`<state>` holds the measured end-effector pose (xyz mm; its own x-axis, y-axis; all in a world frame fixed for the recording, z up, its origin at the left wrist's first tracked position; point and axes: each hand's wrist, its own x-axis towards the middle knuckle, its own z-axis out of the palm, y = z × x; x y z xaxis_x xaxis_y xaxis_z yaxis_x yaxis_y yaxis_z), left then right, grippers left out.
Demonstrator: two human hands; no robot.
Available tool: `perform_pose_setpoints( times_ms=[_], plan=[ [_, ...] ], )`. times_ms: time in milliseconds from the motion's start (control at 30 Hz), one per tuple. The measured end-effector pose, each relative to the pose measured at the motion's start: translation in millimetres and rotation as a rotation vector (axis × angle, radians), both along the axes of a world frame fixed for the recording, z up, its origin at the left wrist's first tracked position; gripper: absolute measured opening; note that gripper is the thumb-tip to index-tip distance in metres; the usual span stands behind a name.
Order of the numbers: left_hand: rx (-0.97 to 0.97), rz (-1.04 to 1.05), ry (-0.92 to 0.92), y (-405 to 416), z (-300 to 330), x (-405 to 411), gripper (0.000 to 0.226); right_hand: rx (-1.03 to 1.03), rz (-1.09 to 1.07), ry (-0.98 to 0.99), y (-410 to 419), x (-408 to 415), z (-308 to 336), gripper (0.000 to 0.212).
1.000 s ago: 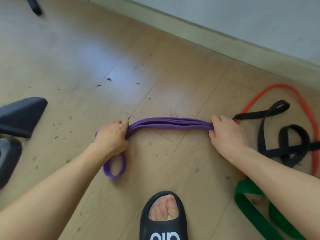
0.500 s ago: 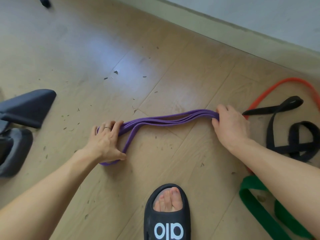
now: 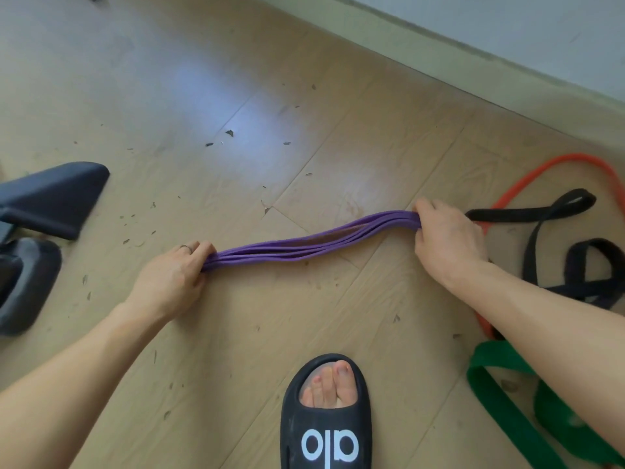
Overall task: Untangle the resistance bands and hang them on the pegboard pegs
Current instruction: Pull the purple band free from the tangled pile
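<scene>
A purple resistance band [image 3: 304,247], folded into several strands, stretches between my hands just above the wooden floor. My left hand [image 3: 172,279] grips its left end with curled fingers. My right hand [image 3: 446,242] grips its right end. To the right lie a black band [image 3: 537,258] twisted into loops, an orange band [image 3: 527,184] curving around it, and a green band [image 3: 500,397] near my right forearm. No pegboard is in view.
My foot in a black slide sandal [image 3: 326,424] stands at the bottom centre. A dark grey equipment base [image 3: 50,198] sits at the left edge. A skirting board and wall [image 3: 473,62] run along the top right. Small debris flecks dot the floor.
My left hand has gathered the loose purple loop that lay by it into its grip. Both hands now hold the folded band, whose right end sits higher.
</scene>
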<state>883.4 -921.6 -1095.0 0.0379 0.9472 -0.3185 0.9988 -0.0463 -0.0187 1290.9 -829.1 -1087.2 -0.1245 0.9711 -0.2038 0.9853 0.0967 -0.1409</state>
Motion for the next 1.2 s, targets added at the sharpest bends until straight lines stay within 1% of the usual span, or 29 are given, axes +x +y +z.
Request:
perform_pose_setpoints(
  times_ms=[133,267,367,433,533,700,800,867,967,1033,1067,1133,1200],
  plan=[
    [0.047,0.072,0.070,2.5,-2.1,-12.0,0.020,-0.045,-0.031,-0.005,10.4,-19.0,-1.9,0.014],
    [0.109,0.106,0.118,3.5,-4.3,-14.1,0.014,-0.092,-0.044,-0.079,12.5,-21.3,1.7,0.030],
    [0.128,0.118,0.168,6.5,-3.1,-20.2,0.015,-0.152,0.026,-0.103,12.6,-13.2,4.6,0.038],
    [0.102,0.110,0.209,8.1,-3.9,-23.0,0.016,-0.149,0.082,-0.107,15.4,-9.8,4.3,0.032],
    [0.110,0.123,0.201,10.4,-6.8,-24.0,0.015,-0.085,0.081,-0.086,25.0,-9.0,4.8,0.023],
    [0.083,0.156,0.195,8.0,-9.7,-27.9,0.017,-0.114,0.043,-0.145,36.6,-17.7,-0.2,0.025],
    [0.022,0.143,0.250,12.7,-6.9,-26.8,0.025,-0.140,0.024,-0.146,35.3,-19.0,-2.2,0.031],
    [-0.047,0.140,0.296,21.2,0.4,-21.0,0.038,-0.163,0.040,-0.160,35.2,-17.4,0.1,0.040],
    [-0.110,0.089,0.281,39.1,13.3,1.7,0.071,-0.196,0.067,-0.167,33.9,-15.2,5.5,0.064],
    [-0.114,0.025,0.192,52.6,18.1,27.4,0.091,-0.200,0.087,-0.148,32.2,-14.7,9.8,0.086],
    [-0.113,-0.011,0.146,58.5,19.5,42.3,0.097,-0.209,0.100,-0.136,31.2,-14.8,12.4,0.095],
    [-0.110,-0.087,0.097,68.1,20.0,72.7,0.100,-0.242,0.120,-0.105,28.1,-14.0,18.0,0.105],
    [-0.094,-0.144,0.072,75.0,19.2,101.3,0.098,-0.259,0.106,-0.052,22.0,-9.0,23.1,0.107]
  ],
)
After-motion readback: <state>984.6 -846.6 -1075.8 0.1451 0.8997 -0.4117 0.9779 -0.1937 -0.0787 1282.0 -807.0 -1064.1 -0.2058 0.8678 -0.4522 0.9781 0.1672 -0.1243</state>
